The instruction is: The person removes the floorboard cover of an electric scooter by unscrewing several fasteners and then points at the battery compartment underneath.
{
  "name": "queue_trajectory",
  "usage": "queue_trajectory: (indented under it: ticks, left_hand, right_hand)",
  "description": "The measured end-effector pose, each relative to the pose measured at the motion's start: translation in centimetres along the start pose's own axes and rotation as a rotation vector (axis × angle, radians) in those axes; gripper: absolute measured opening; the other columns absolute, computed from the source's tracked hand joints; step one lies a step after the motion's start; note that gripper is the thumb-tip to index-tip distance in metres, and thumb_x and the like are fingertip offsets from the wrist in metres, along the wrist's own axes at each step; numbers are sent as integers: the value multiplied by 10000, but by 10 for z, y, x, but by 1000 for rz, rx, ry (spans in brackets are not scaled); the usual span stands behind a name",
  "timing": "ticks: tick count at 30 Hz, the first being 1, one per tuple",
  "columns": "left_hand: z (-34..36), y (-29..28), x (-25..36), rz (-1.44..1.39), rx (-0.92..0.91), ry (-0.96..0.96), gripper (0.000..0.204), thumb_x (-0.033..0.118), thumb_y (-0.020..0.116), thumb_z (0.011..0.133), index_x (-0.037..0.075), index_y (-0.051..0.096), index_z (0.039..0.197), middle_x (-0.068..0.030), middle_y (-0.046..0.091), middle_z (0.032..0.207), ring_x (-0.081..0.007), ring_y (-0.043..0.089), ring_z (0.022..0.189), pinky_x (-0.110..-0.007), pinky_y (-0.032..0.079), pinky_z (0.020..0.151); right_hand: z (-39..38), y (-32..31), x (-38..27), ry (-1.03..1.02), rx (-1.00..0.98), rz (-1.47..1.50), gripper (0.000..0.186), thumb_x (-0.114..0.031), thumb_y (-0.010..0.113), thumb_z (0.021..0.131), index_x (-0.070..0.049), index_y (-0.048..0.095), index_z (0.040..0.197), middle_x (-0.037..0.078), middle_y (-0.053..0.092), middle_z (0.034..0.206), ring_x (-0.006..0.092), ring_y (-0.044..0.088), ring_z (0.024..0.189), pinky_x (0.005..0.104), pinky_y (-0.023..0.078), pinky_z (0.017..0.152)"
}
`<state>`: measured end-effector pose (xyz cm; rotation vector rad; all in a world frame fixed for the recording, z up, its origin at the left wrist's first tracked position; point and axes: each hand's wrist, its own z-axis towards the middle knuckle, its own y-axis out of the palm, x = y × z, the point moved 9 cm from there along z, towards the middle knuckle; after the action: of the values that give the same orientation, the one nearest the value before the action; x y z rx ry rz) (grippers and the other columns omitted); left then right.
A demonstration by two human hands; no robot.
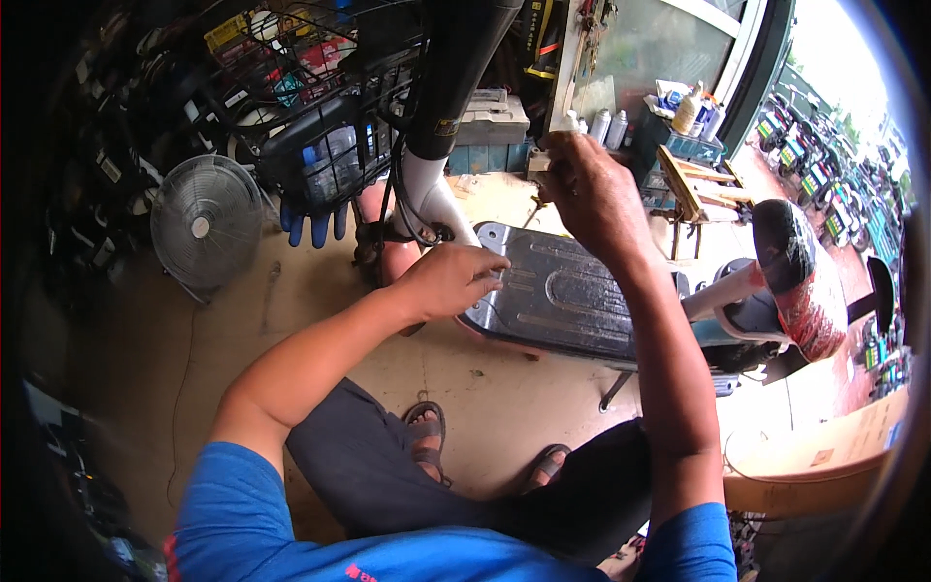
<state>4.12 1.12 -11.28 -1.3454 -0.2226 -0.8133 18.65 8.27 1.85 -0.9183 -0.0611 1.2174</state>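
An electric scooter stands before me with its black ridged footboard (572, 291) across the middle. My left hand (451, 279) is over the front left corner of that board, fingers curled with thumb and forefinger near each other; anything between them is too small to name. Higher up and to the right, my right hand (593, 189) is raised above the board's far edge with its fingers bent together. A small pale, metal-looking piece shows at its fingertips, but its kind is unclear. Left of the board rises the scooter's white and black steering column (441, 116), with black cables beside it.
A round metal fan (207, 225) stands on the floor at left, near a blue glove (315, 225) hanging under the wire basket (291, 78). Behind are a grey toolbox (493, 121) and spray cans (609, 128). The worn saddle (800, 281) and a cardboard box (824, 451) are at right.
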Motion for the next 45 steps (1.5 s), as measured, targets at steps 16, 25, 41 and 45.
queue_trajectory:
  ticks: [16,25,41,45]
  left_hand:
    - [-32,14,26,135,-395,255,272,234,722,930,49,691,1127,-133,713,980,-346,697,925,-452,552,782]
    - [-21,-5,34,214,-303,249,244,219,736,921,68,700,1108,-102,721,981,-312,713,905,-424,562,755]
    - [-38,-186,103,295,1000,455,705,77,776,895,-58,428,1492,-217,481,1527,-292,527,1359,-440,466,1097]
    - [-32,-191,117,332,1068,462,688,109,805,886,-56,473,1466,-191,537,1485,-279,578,1293,-407,493,1045]
  right_hand:
    - [0,102,76,53,-67,126,270,-67,716,930,-45,611,1178,143,694,1043,269,759,890,384,592,774]
    - [3,100,72,28,-83,114,279,-63,742,907,-34,610,1151,141,696,1017,260,762,887,366,600,766]
    - [23,113,62,-10,-131,-75,263,-207,775,877,-19,601,937,195,700,841,422,690,808,504,527,693]
    - [24,113,58,-95,-115,-84,279,-252,749,895,-16,610,944,194,704,827,428,687,803,508,530,697]
